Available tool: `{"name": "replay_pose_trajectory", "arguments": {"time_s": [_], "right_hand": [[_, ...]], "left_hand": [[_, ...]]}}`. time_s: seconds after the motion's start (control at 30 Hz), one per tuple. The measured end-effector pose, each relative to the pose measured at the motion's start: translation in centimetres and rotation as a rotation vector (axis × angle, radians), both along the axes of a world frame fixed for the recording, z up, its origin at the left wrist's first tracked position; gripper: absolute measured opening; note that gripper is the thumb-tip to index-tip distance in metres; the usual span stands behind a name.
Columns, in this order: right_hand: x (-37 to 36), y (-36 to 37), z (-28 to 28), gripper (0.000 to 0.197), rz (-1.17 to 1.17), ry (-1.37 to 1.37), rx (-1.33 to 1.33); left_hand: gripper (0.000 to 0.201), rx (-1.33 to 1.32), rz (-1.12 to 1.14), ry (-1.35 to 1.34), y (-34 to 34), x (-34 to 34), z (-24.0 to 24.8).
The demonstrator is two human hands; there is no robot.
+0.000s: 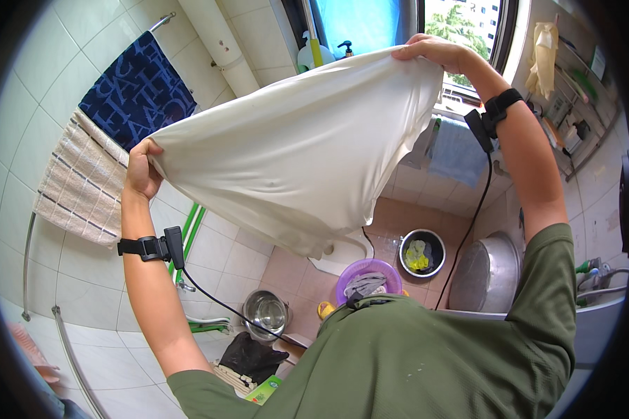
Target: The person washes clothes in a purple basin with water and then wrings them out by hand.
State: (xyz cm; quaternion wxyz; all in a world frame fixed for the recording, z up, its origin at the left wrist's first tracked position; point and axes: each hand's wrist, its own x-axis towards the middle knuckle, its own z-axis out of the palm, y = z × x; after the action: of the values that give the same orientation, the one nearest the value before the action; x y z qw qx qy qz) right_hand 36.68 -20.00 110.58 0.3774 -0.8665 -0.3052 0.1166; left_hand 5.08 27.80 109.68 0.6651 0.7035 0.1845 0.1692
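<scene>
A large cream-white cloth [300,150] is stretched out in the air in front of me, sagging in the middle. My left hand [142,171] grips its left edge near the tiled wall. My right hand [433,52] holds the opposite edge high up, by the window. Both wrists carry black straps with small devices and cables running down to my green shirt.
A dark blue patterned towel [138,87] and a beige striped towel [84,183] hang on a wall rail. On the floor stand a purple basin [367,278] with grey cloth, a dark bowl [421,253] with something yellow, a steel bowl [266,312] and a large metal basin [488,274].
</scene>
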Motion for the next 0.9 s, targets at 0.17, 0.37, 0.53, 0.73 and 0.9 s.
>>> {"name": "replay_pose_trajectory", "arguments": {"time_s": [0.17, 0.37, 0.53, 0.73, 0.9], "right_hand": [[-0.7, 0.3, -0.2, 0.063, -0.043, 0.068, 0.039], [-1.6, 1.9, -0.9, 0.054, 0.002, 0.212, 0.222], [-9.9, 9.3, 0.2, 0.040, -0.046, 0.368, 0.399], [-14.1, 14.3, -2.3, 0.035, 0.415, 0.389, 0.470], [-14.6, 16.8, -3.9, 0.038, 0.375, -0.033, 0.484]], "left_hand": [[0.038, -0.098, -0.059, 0.010, -0.4, -0.4, -0.2], [0.041, -0.218, -0.082, 0.022, -2.2, 2.0, -0.4], [0.033, -0.147, -0.084, -0.037, -9.0, 5.2, 0.4], [0.024, 0.335, -0.151, -0.229, -18.2, 9.0, 1.1], [0.030, 0.493, -0.159, -0.232, -18.4, 9.4, 1.2]]}}
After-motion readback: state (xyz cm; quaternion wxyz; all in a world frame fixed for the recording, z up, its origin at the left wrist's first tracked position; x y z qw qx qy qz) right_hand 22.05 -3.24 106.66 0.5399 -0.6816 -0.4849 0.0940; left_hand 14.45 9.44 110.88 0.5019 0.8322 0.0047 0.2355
